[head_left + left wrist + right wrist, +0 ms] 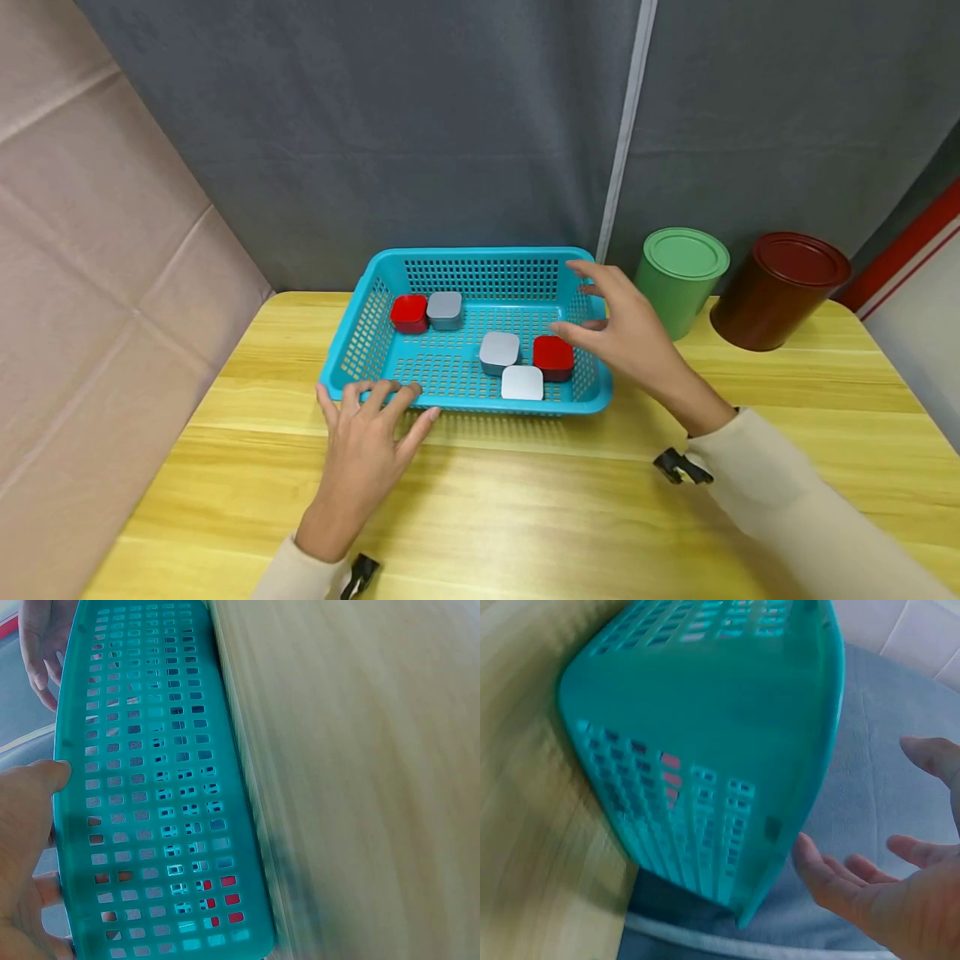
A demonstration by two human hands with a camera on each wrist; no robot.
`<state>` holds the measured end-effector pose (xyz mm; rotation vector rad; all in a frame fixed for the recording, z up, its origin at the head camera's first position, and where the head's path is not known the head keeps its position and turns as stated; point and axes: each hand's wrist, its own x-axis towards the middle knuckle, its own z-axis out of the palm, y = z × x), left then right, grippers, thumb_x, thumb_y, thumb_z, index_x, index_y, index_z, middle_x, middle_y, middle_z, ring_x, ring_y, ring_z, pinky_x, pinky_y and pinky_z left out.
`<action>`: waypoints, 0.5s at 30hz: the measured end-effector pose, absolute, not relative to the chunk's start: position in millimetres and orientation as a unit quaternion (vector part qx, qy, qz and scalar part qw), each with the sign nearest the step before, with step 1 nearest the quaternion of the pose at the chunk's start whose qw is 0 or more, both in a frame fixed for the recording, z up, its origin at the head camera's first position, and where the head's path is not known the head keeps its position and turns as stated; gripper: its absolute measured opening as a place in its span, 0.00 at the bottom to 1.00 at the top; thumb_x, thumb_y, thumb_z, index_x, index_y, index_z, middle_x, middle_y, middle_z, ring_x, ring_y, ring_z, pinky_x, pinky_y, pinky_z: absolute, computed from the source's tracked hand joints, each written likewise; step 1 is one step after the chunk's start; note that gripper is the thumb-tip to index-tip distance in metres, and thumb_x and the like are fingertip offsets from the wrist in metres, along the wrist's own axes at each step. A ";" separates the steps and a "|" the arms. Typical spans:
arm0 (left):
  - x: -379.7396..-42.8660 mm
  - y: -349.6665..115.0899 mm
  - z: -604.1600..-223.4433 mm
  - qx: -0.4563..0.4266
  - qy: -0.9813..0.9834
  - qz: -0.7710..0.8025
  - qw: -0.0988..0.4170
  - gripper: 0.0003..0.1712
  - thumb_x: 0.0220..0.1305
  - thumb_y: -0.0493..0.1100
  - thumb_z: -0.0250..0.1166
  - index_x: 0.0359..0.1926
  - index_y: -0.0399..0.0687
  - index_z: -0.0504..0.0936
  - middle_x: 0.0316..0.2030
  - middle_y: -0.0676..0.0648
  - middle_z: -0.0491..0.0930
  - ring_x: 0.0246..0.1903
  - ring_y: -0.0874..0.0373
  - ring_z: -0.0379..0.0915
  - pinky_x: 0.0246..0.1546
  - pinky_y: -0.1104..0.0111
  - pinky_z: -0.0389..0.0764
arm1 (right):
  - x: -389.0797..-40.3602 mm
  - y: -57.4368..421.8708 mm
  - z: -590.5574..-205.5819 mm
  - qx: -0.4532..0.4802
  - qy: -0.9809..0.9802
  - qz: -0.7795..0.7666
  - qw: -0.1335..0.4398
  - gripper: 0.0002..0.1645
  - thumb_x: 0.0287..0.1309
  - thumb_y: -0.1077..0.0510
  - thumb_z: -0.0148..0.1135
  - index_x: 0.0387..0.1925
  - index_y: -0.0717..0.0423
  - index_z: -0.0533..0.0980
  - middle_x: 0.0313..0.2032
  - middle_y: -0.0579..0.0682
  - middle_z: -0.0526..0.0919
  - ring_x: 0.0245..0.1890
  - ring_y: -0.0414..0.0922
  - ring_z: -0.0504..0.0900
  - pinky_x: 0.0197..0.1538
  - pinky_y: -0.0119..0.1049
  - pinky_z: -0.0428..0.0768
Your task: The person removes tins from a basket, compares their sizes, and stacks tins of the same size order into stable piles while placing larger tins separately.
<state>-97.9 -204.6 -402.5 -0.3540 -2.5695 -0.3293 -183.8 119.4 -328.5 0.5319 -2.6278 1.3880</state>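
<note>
A turquoise plastic basket (480, 406) with perforated walls stands upright on the table. At its front left my left hand (365, 446) holds the rim. The left wrist view shows the thumb (56, 776) at the rim and skin through the wall's holes. My right hand (622, 329) hovers over the basket's right end, fingers spread and holding nothing. Inside, a red square box (409, 312) and a grey one (445, 308) sit side by side at the back left. Another red box (553, 357), a grey box (499, 350) and a whitish box (522, 383) cluster at the front right.
A green can (681, 279) stands behind and right of the basket, close to the right hand. Farther right is a dark red can (780, 287). A grey curtain (450, 142) hangs behind the wooden table (525, 508); a pale padded wall (112, 333) flanks the left.
</note>
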 end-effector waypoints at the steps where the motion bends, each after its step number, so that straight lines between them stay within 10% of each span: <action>1: -97.9 -204.7 -402.6 -0.131 -0.949 -0.122 0.261 0.20 0.63 0.60 0.72 0.47 0.53 0.89 0.44 0.47 0.87 0.52 0.36 0.75 0.63 0.14 0.43 | -184.9 116.8 -327.7 0.169 -0.871 0.459 0.045 0.46 0.63 0.53 0.74 0.78 0.52 0.63 0.70 0.59 0.69 0.69 0.61 0.74 0.60 0.59 0.84; 15: -97.7 -204.3 -401.6 -0.128 -0.949 -0.125 0.258 0.21 0.63 0.59 0.73 0.48 0.52 0.89 0.45 0.47 0.87 0.53 0.37 0.75 0.63 0.15 0.44 | -209.6 91.5 -334.7 0.120 -0.879 0.451 -0.102 0.47 0.66 0.48 0.69 0.79 0.56 0.60 0.77 0.60 0.65 0.72 0.64 0.71 0.68 0.61 0.77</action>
